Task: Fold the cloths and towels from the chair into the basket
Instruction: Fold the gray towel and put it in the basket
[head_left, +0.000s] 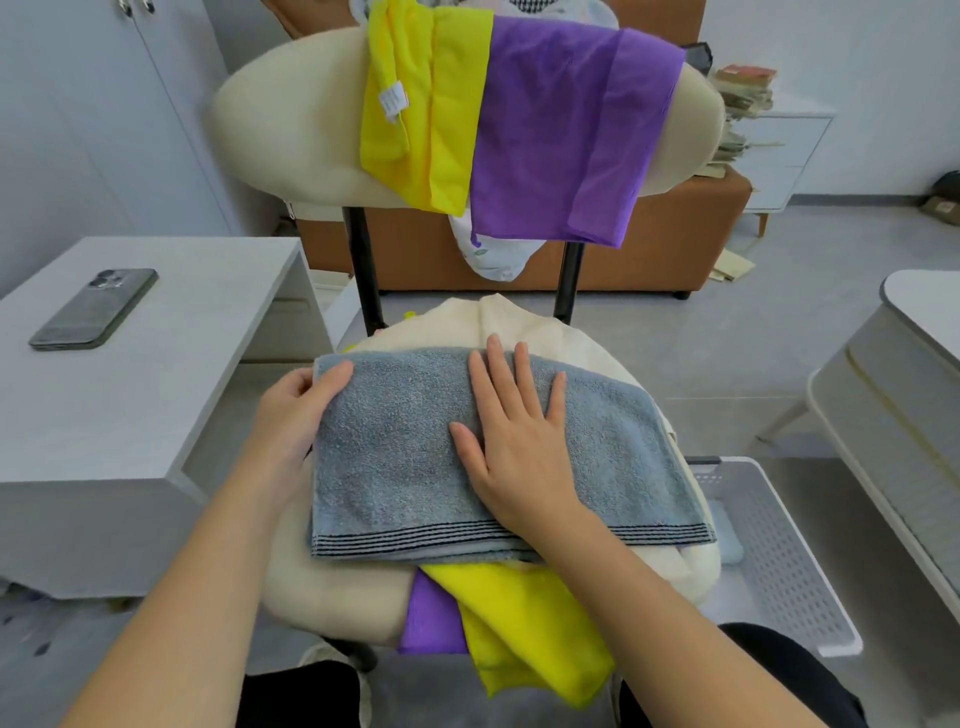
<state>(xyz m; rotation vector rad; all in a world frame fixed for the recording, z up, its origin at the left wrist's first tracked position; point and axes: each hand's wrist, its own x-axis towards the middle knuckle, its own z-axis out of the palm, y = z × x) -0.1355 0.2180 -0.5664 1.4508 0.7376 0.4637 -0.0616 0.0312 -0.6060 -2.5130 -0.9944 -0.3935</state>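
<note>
grey towel (395, 467): terry, folded rectangle, dark stripes along near hem, flat on chair seat (332, 597) | my left hand (296, 415): fingers pinch its left edge, thumb on top | my right hand (519, 452): fingers straight, spread wide, pressing it

Nubbly matt terry grey towel (415, 441)

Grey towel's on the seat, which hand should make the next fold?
Left, probably. The left hand grips the grey towel at its left edge, while the right hand lies flat on the middle, well placed to pin it as the crease.
</note>
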